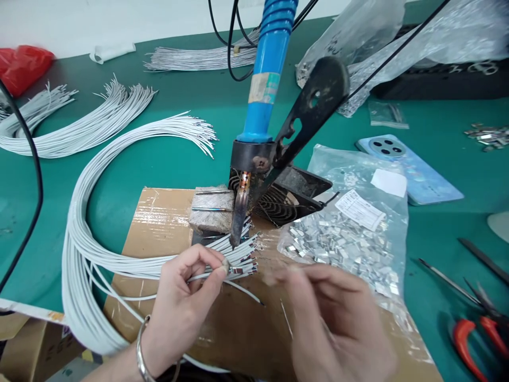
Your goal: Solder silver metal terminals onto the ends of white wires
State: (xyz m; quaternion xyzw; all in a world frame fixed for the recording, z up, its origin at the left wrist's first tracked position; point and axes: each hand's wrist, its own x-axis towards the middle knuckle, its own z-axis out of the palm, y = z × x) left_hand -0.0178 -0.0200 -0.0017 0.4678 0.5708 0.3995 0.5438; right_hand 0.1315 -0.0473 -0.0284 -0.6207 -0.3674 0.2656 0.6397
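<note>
My left hand (186, 302) pinches a thin white wire (242, 289) between thumb and fingertips, over a cardboard sheet (159, 223). The wire belongs to a long curved bundle of white wires (79, 249) whose metal-tipped ends lie fanned out under the tip of a blue-handled soldering iron (264, 90). The iron stands in a black holder (302, 122) above a small grey block (210, 209). My right hand (334, 318) is smeared by motion just right of the wire ends, beside a clear bag of small metal terminals (350, 239). What its fingers hold cannot be made out.
More white wire bundles (91, 119) lie at the back left of the green table (178, 143). A phone (409, 167) lies at right, red-handled pliers (473, 334) and tweezers (449, 281) at the lower right. Plastic bags (397, 37) sit at the back right, a black cable (27, 212) at left.
</note>
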